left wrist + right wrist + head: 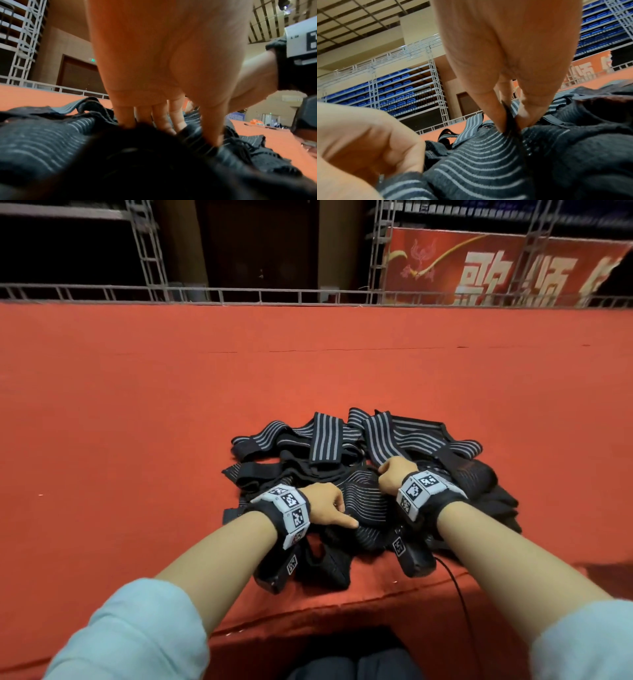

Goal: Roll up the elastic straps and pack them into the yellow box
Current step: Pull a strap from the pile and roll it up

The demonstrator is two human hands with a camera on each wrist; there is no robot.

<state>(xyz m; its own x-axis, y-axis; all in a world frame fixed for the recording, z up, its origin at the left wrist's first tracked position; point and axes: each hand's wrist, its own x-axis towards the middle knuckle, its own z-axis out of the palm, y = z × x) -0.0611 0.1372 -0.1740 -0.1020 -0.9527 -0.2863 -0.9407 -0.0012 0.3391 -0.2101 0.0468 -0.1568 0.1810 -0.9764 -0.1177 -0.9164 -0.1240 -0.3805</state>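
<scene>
A: Why are both hands down in the heap of elastic straps (359, 470) like that?

B: My guess is that 1 strap is being singled out so it can be rolled; the right hand (394, 475) has its thumb and fingers (498, 115) closed in a pinch on a dark strap edge (509, 121), which stands up as a thin ridge between them; the left hand (325, 505) lies just beside it on the near part of the same striped fold, fingers (161, 119) fairly straight and pressing down with the thumb alongside, gripping nothing that I can see; it reads as an anchor while the other hand draws the edge free.

A: What is the stuff like?

B: Flat woven bands, black or charcoal with thin pale lengthwise stripes; ribbed, soft and floppy, so they drape over each other in loops and folds beyond the fingertips; some ends look plain black and denser, maybe fastening patches, though I cannot be sure; loose threads fray out under the left hand.

A: And the surface?

B: A red felt-like cloth over the desk (137, 422), matte and slightly napped, with its front edge near the person's lap.

A: Where is the yellow box?

B: Not in any view; the whole tangle lies under and just past both hands, none of it rolled as far as I can tell; I judge the task barely begun.
</scene>
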